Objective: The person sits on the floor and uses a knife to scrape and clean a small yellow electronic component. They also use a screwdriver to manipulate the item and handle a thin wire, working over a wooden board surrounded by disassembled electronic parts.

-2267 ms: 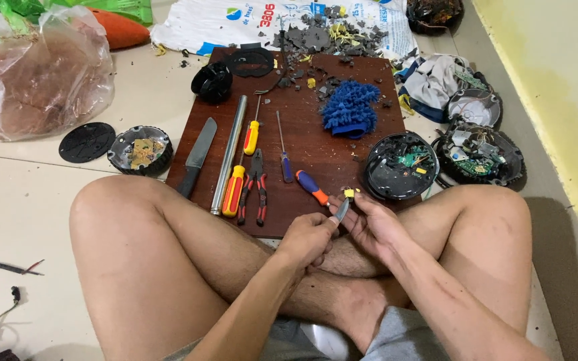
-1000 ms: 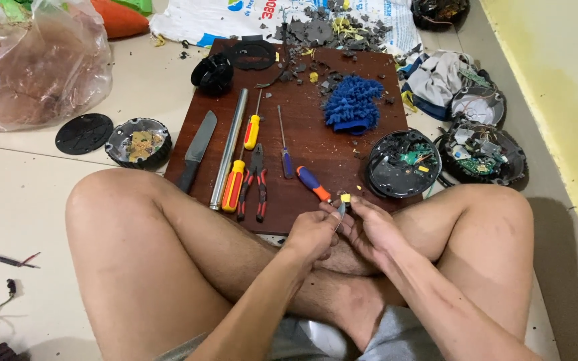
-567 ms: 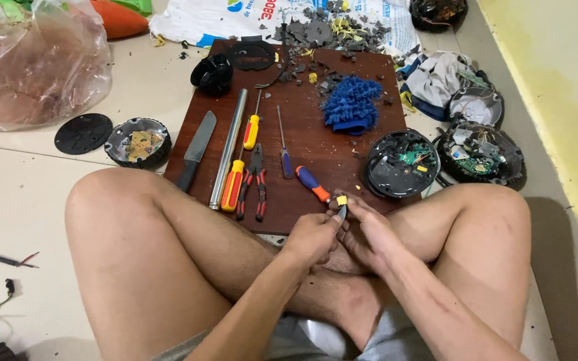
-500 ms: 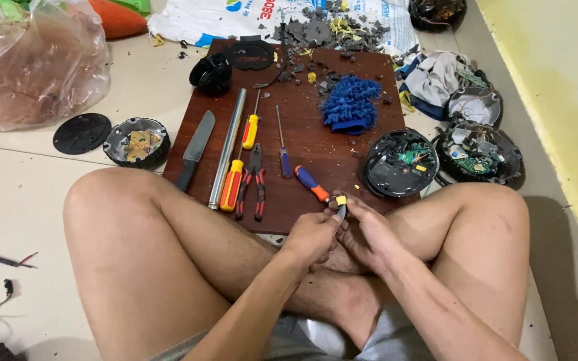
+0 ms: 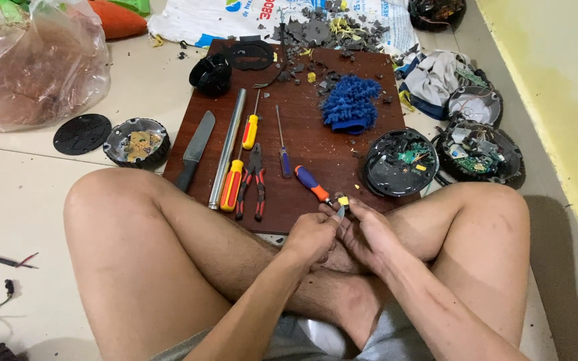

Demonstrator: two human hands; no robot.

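Left hand (image 5: 310,235) and right hand (image 5: 367,230) both curled tight, fingertips pinching one small yellow-grey part (image 5: 342,203) over the wooden board (image 5: 316,144).

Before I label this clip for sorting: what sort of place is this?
Likely a home floor used as a makeshift dismantling spot: a dark wooden board on pale tiles, red-handled pliers, and opened round black electronic housings.

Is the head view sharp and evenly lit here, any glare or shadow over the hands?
Head view: sharp and evenly lit, no motion blur; the left hand and right hand are unshadowed; soft glare on the plastic bag; a dark shadow beside the right knee; slight wide-angle bend at the edges.
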